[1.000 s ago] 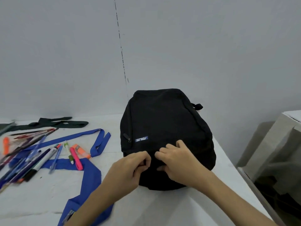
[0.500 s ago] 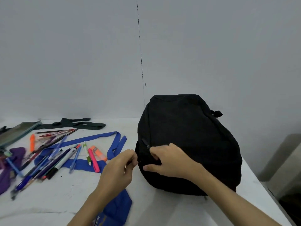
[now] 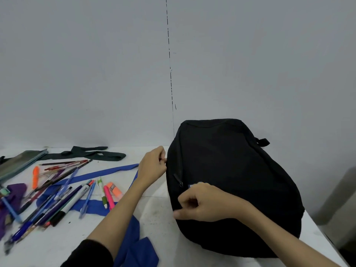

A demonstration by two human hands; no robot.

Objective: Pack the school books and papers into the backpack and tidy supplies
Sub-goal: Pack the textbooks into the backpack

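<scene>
Black backpack (image 3: 231, 180) lay on white table (image 3: 163, 237); my left hand (image 3: 152, 168) pinched at its left edge, likely a zip pull; right hand (image 3: 204, 203) gripped front fabric; pens (image 3: 57, 199), highlighters, blue strap (image 3: 104, 172) cluttered left.

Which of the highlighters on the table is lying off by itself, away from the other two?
The orange highlighter at the far left, among the pens. The pink highlighter and peach highlighter lie side by side nearer the backpack.

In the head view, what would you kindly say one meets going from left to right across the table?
Purple cloth → orange highlighter → pink highlighter → left hand → right hand → backpack.
</scene>
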